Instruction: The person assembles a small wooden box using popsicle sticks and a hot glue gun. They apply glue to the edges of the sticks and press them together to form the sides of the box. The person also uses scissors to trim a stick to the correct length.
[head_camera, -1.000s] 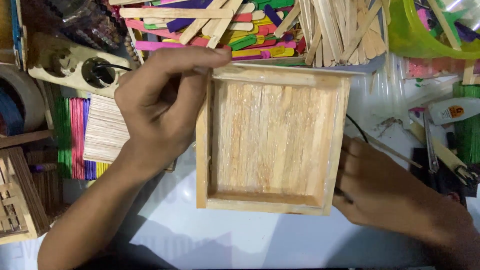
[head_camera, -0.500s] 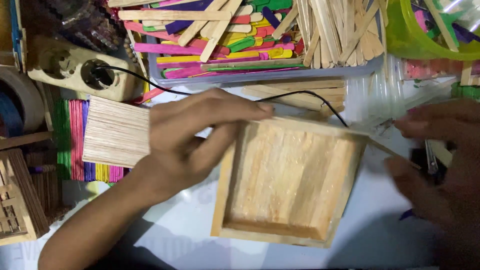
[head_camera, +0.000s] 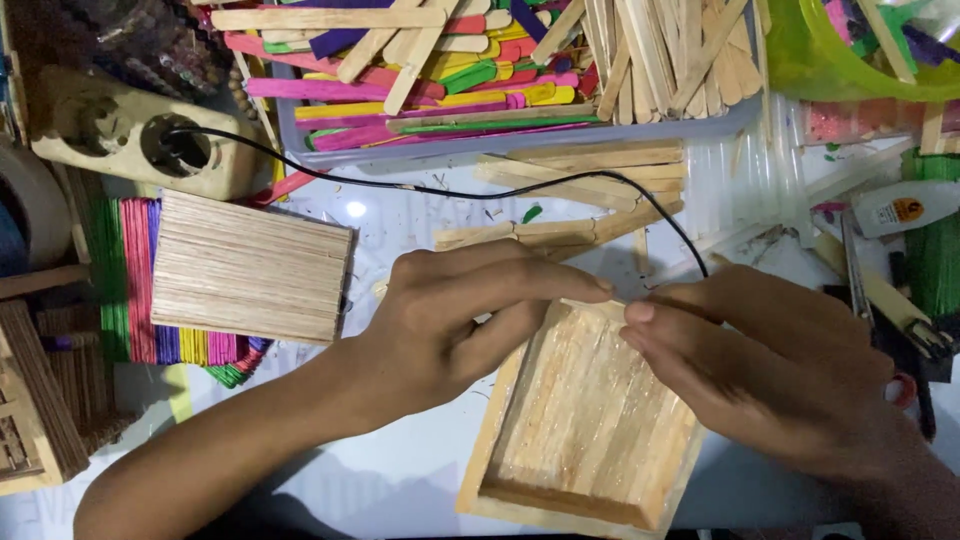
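Many loose craft sticks (head_camera: 480, 70), plain and coloured, fill a clear bin at the far side of the worktop (head_camera: 400, 220). A black cable (head_camera: 420, 188) runs from a beige power socket (head_camera: 130, 140) on the left across the worktop and passes behind the right hand (head_camera: 770, 370). Just near the left forearm lies a flat panel of glued sticks (head_camera: 250, 265), resting on a row of coloured sticks (head_camera: 130, 280). A small stick-built structure (head_camera: 35, 400) stands at the left edge. A few plain sticks (head_camera: 590, 175) lie loose between the bin and the hands.

The shallow wooden tray (head_camera: 585, 430) lies tilted on the worktop, close to the person, under both hands. The left hand (head_camera: 460, 320) rests on its upper left corner with fingers stretched out flat along the far rim. The right hand covers the upper right side, fingers extended, its fingertips almost meeting those of the left hand at the far rim.
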